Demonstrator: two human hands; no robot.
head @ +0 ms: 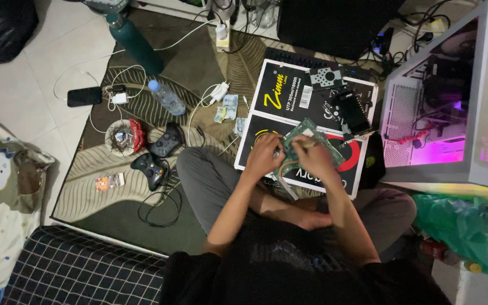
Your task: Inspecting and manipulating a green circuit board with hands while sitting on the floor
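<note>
Nearest me, my crossed legs (216, 181) rest on the patterned rug (97, 186), and over them both hands work at a green circuit board (326, 141). My left hand (265, 155) grips the board's near left edge. My right hand (312, 155) is closed on a small tool with a pale handle, though I cannot tell what kind of tool it is. The board lies on a black cardboard box (300, 107) just beyond my knees.

I judge the step in hand to be fine work on the board's fittings; the next move calls for a steady left grip and a light, exact touch from the right.

To the left lie two black game controllers (156, 158), a clear water bottle (166, 97) and, farther, a dark green flask (134, 42). Farther on the box rests a black computer part (350, 112). At far right stands an open white computer case (453, 101) glowing pink.
</note>
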